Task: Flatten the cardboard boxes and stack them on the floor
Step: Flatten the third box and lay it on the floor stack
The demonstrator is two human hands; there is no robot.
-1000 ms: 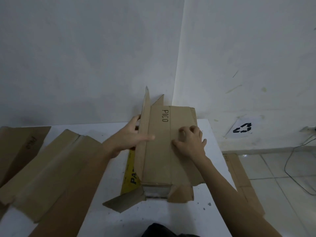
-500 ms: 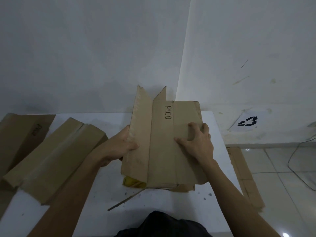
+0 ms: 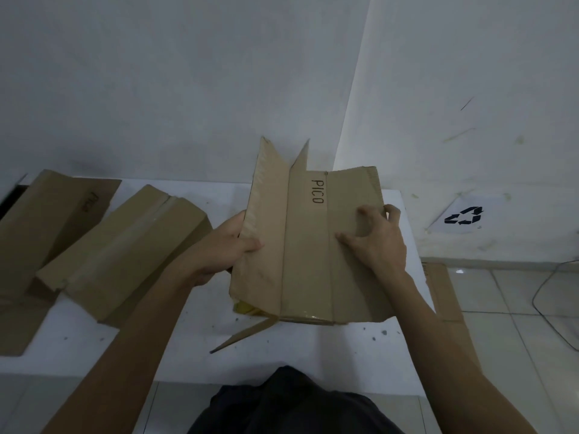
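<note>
A flattened brown cardboard box [image 3: 308, 245] printed "PICO" is held just above the white table [image 3: 188, 349], tilted, its flaps sticking up at the far end and one flap hanging down at the near end. My left hand [image 3: 228, 245] grips its left edge, thumb on top and fingers underneath. My right hand [image 3: 374, 239] holds the right side, thumb and fingers spread on top with fingertips curled over the right edge. A yellow patch shows under the box's near left corner.
Two more cardboard boxes lie on the table's left: one folded [image 3: 122, 258], another [image 3: 47, 227] at the far left edge. Flattened cardboard [image 3: 441, 292] lies on the tiled floor right of the table. A recycling-symbol sheet [image 3: 463, 216] leans on the wall. A cable [image 3: 548, 305] crosses the floor.
The box has been pressed flat and lifted off the table toward me. My left hand went from pressing its top to gripping the left edge; my right hand slid to the right edge.
</note>
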